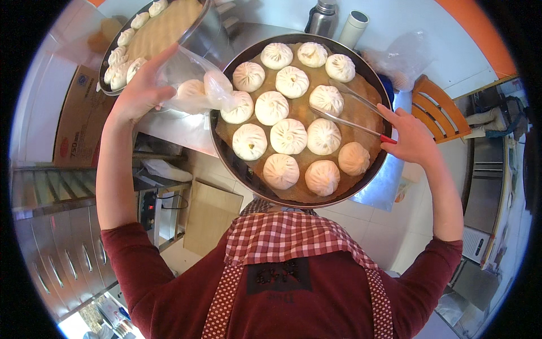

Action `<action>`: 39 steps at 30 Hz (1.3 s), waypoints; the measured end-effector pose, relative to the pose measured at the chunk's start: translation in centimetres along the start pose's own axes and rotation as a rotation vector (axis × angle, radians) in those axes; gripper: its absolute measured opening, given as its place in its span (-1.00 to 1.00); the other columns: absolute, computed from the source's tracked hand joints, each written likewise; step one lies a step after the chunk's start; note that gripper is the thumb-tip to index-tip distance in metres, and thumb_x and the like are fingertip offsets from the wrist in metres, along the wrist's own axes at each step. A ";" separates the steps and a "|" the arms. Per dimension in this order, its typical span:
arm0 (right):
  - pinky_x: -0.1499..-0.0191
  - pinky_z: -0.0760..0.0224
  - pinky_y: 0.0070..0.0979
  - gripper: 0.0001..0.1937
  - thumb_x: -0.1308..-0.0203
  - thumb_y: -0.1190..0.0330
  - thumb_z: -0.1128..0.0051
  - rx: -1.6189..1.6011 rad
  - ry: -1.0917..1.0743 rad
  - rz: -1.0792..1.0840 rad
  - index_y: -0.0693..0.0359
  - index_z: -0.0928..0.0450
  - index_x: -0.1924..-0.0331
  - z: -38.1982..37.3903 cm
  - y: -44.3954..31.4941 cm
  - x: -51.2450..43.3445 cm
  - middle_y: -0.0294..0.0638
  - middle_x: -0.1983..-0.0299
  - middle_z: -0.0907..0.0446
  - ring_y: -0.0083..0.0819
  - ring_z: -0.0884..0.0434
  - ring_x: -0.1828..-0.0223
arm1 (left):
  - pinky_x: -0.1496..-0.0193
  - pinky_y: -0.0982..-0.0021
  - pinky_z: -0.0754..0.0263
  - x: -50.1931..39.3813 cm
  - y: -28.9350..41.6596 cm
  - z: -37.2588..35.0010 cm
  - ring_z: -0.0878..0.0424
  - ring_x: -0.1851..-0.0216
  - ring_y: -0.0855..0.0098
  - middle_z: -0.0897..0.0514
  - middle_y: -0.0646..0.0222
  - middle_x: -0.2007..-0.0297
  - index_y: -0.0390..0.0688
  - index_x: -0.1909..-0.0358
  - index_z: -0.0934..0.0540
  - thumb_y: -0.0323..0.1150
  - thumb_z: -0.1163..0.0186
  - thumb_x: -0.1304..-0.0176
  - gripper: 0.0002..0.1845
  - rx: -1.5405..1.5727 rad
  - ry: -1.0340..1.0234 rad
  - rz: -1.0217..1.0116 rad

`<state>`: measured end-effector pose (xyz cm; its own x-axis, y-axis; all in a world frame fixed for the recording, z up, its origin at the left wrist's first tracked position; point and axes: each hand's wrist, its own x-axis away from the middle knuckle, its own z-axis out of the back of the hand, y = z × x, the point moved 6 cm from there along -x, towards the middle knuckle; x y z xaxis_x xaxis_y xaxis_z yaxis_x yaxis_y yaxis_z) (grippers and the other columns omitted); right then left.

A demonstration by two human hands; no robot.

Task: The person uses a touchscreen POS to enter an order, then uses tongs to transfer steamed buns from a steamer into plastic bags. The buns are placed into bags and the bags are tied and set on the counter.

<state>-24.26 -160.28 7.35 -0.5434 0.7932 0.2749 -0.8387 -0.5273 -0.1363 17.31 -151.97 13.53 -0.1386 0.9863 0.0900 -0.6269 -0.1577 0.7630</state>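
A clear plastic bag (184,70) with buns inside hangs from my left hand (146,87), over the left rim of a large round steamer tray (217,142). Metal tongs (345,120) with a red part are in my right hand (408,133), above the tray's right side. The tongs' arms are spread around a pleated steamed bun (326,101); whether they touch it I cannot tell. Several more buns (288,136) lie on the brown liner (302,112) of the tray.
A second round tray (163,29) with smaller buns along its edge stands at the upper left. Behind the large tray are a metal flask (322,19) and a pale tumbler (354,29). A wooden chair (438,110) stands right; a cardboard box (80,123) is at left.
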 end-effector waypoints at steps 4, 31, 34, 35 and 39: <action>0.16 -0.44 -0.42 -0.34 0.07 0.28 -0.26 -0.288 -0.056 0.110 0.16 -0.33 -0.22 -0.5 2.1 -1.6 -0.09 0.28 -0.54 -0.27 -0.54 0.25 | 0.53 0.61 -0.33 0.0 -0.4 0.4 -0.38 0.52 0.65 -0.50 0.28 0.10 -0.18 -0.34 -0.19 -0.59 -0.07 0.18 -0.15 -0.030 -0.034 0.048; 0.34 -0.48 -0.36 -0.21 0.17 0.36 -0.31 0.223 0.471 0.495 0.13 -0.22 -0.28 3.7 -23.2 -6.5 -0.16 0.26 -0.38 -0.26 -0.54 0.30 | -0.03 0.54 -0.38 -0.5 -3.4 1.7 -0.48 0.01 0.44 -0.42 0.10 -0.16 -0.26 -0.35 -0.12 -0.59 -0.08 0.27 -0.08 -0.040 -0.027 -0.170; 0.35 -0.48 -0.37 -0.32 0.15 0.40 -0.23 0.143 0.456 0.502 0.21 -0.28 -0.19 4.7 -20.3 -5.5 -0.11 0.22 -0.41 -0.22 -0.55 0.28 | 0.13 0.57 -0.44 -0.4 -4.3 1.9 -0.52 0.18 0.48 -0.46 0.15 -0.10 -0.24 -0.35 -0.13 -0.60 -0.06 0.26 -0.09 0.043 -0.084 -0.087; 0.35 -0.47 -0.39 -0.35 0.17 0.39 -0.25 0.075 0.436 0.482 0.22 -0.30 -0.14 4.4 -18.7 -5.4 -0.10 0.22 -0.43 -0.23 -0.55 0.31 | 0.20 0.57 -0.45 0.2 -4.2 1.9 -0.53 0.25 0.50 -0.48 0.16 -0.07 -0.24 -0.35 -0.13 -0.60 -0.06 0.25 -0.09 0.081 -0.101 -0.011; 0.34 -0.44 -0.42 -0.45 0.21 0.29 -0.30 -0.456 0.377 0.332 0.26 -0.35 0.05 3.9 -16.3 -7.3 -0.09 0.28 -0.50 -0.30 -0.55 0.41 | 0.47 0.59 -0.42 0.3 -4.5 1.7 -0.48 0.50 0.59 -0.53 0.21 0.07 -0.21 -0.35 -0.14 -0.60 -0.04 0.23 -0.10 0.098 -0.110 0.025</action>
<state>-6.50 -158.71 11.28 -0.6815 0.7066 -0.1906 -0.5116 -0.6461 -0.5664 21.39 -150.88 11.22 -0.0653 0.9824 0.1751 -0.5457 -0.1821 0.8180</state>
